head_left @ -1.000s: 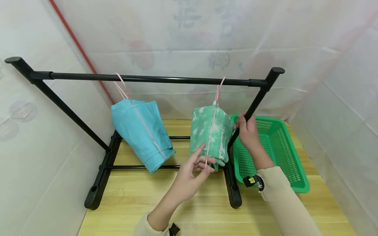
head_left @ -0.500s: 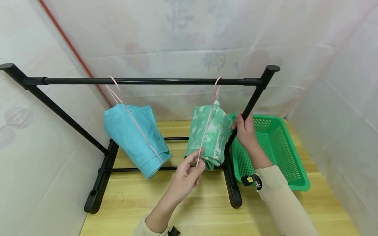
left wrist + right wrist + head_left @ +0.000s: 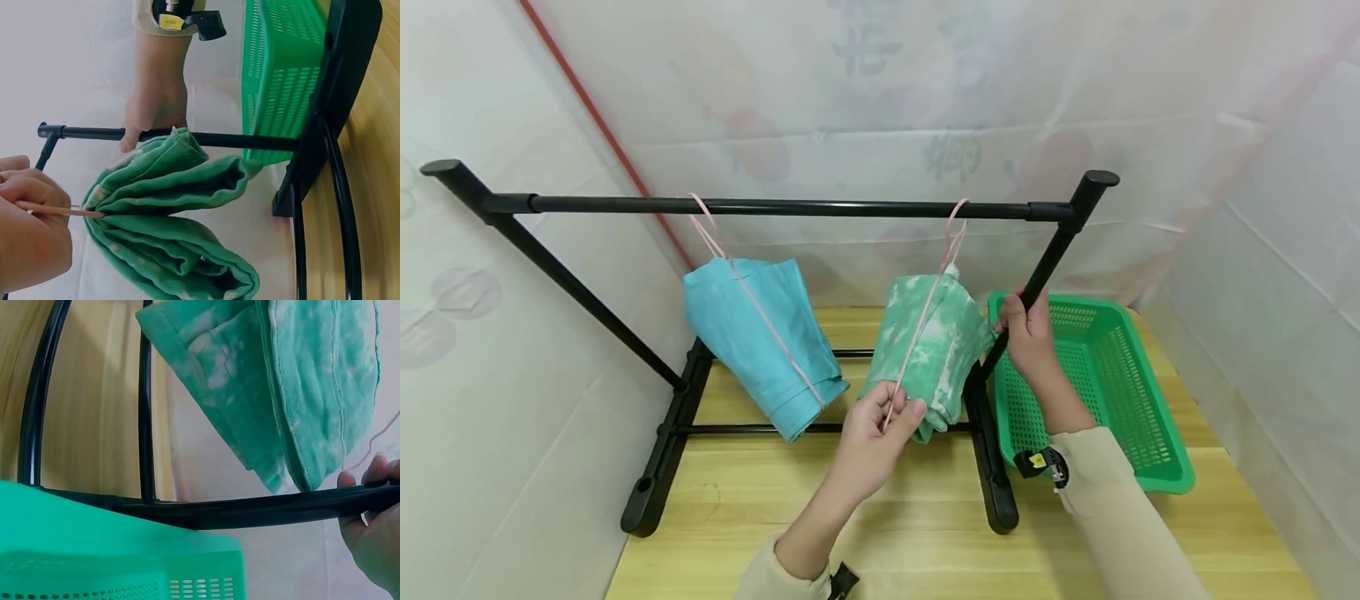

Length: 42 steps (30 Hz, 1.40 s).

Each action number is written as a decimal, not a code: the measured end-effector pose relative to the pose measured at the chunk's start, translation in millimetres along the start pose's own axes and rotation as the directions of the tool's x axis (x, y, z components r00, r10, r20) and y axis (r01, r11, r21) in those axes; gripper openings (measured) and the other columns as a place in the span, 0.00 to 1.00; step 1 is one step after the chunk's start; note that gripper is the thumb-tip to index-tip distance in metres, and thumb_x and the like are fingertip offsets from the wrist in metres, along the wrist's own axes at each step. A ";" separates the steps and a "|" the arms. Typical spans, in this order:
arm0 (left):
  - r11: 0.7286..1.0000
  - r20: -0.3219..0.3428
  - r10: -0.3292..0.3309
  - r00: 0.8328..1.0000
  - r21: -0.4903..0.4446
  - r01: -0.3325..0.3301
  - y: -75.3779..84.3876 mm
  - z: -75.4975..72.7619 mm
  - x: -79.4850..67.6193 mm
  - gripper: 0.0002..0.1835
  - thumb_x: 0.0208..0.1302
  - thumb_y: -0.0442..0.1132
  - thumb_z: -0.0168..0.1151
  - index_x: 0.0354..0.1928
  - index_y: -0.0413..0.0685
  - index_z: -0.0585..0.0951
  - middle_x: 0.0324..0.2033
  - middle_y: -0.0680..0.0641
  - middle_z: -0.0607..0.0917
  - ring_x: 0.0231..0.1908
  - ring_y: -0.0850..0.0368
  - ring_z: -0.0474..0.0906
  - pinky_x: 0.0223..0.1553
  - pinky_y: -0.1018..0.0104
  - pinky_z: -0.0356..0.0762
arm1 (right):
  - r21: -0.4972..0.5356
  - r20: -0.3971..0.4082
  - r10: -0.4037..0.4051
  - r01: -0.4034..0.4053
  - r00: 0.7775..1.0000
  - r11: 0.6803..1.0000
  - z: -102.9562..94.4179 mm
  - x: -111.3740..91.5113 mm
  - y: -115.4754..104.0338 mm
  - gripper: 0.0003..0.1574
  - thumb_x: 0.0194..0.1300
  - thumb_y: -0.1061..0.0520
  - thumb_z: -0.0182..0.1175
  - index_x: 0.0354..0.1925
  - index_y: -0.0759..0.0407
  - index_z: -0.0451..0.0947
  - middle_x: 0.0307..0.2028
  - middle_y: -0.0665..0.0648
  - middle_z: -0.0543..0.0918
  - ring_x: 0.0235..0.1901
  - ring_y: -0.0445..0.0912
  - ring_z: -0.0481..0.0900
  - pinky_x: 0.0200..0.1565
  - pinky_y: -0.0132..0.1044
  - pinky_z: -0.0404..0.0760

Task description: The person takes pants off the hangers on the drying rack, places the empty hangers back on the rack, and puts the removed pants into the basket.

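Observation:
A folded green-and-white tie-dye garment [image 3: 951,346] with stitched seams hangs from the top bar of a black rack [image 3: 820,207] by a pink cord [image 3: 919,330]. At the garment's lower end my left hand [image 3: 868,446] pinches that cord between thumb and fingers. In the left wrist view the cord [image 3: 78,213] runs taut into the fold between two rolled halves. My right hand [image 3: 1033,342] grips the rack's right upright, beside the garment; the right wrist view shows its thumb and fingers [image 3: 375,537] around the tube. A folded blue garment [image 3: 760,333] hangs tilted at left on another pink cord.
A green perforated plastic basket [image 3: 1097,375] stands right of the rack, behind my right forearm. The rack's feet [image 3: 655,492] rest on a wood-grain table [image 3: 760,517]. Pale printed sheeting [image 3: 880,100] encloses the back and both sides.
My left hand has drawn the cord left across the garment's front, and its spread fingers have closed together on it. The garment's lower end has swung left. My right hand keeps its grip.

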State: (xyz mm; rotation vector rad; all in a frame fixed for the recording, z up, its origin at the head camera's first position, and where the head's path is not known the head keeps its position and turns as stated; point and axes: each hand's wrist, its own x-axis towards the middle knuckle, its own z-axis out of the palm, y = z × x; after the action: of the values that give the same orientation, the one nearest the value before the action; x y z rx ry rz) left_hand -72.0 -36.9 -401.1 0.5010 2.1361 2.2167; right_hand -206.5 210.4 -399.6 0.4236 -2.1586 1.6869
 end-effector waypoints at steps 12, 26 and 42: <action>0.976 -0.082 0.143 0.986 0.176 -0.127 4.3 -7.2 -3.0 0.16 0.63 0.32 0.69 0.30 0.46 0.67 0.16 0.55 0.58 0.18 0.66 0.56 0.22 0.74 0.59 | -0.004 -0.015 -0.007 0.007 1.000 1.000 1.6 -3.3 -1.9 0.17 0.81 0.56 0.40 0.47 0.73 0.57 0.26 0.72 0.68 0.25 0.53 0.72 0.35 0.37 0.79; 0.920 -0.020 0.371 0.928 0.144 -0.364 14.4 -30.1 3.9 0.15 0.62 0.26 0.66 0.32 0.42 0.67 0.15 0.51 0.57 0.15 0.63 0.50 0.15 0.74 0.55 | 0.009 -0.034 -0.023 0.024 0.999 1.000 8.6 1.5 0.5 0.14 0.81 0.60 0.39 0.48 0.74 0.57 0.26 0.72 0.67 0.25 0.52 0.71 0.33 0.36 0.78; 0.916 -0.010 0.399 0.917 0.049 -0.398 22.5 -39.3 -21.4 0.16 0.58 0.17 0.61 0.32 0.39 0.66 0.14 0.52 0.56 0.12 0.61 0.49 0.11 0.77 0.55 | 0.022 -0.031 -0.023 0.024 0.999 0.999 10.9 -1.1 1.5 0.10 0.80 0.64 0.38 0.47 0.75 0.57 0.27 0.71 0.66 0.27 0.60 0.66 0.32 0.39 0.71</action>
State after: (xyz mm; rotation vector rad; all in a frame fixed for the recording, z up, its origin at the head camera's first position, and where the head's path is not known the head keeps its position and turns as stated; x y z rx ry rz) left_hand -56.7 -81.5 -384.1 1.0054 2.2675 2.3701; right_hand -207.3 200.3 -403.8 0.4245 -2.1067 1.6957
